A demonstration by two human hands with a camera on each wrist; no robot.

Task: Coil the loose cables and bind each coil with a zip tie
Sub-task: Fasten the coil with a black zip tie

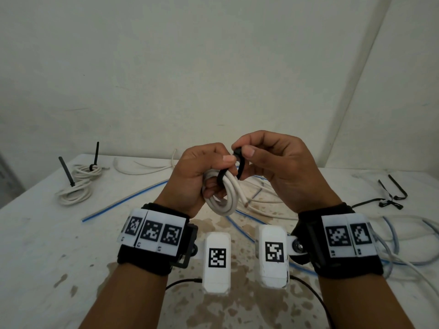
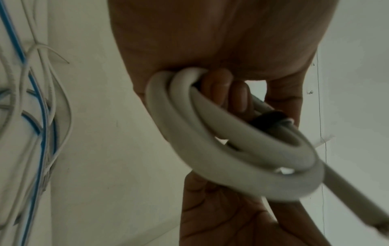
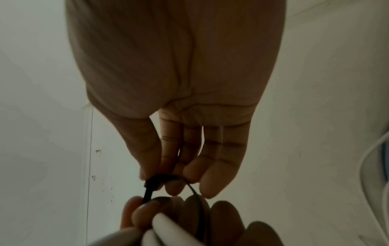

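Note:
My left hand [image 1: 209,172] grips a small coil of thick white cable [image 1: 223,198] above the table, fingers curled through its loops; the coil [image 2: 221,149] fills the left wrist view. A black zip tie [image 1: 238,166] loops around the coil's top strands. My right hand [image 1: 251,153] pinches the tie's head end between thumb and forefinger, just right of my left thumb. In the right wrist view the black zip tie [image 3: 155,184] runs from my right fingertips down to the left fingers. One cut cable end [image 1: 245,203] sticks out below the coil.
Two bound white coils [image 1: 78,184] with black ties standing up lie at the back left of the white table [image 1: 47,233]. Loose white and blue cables [image 1: 261,193] sprawl across the middle and right. Spare black zip ties [image 1: 389,198] lie at the far right.

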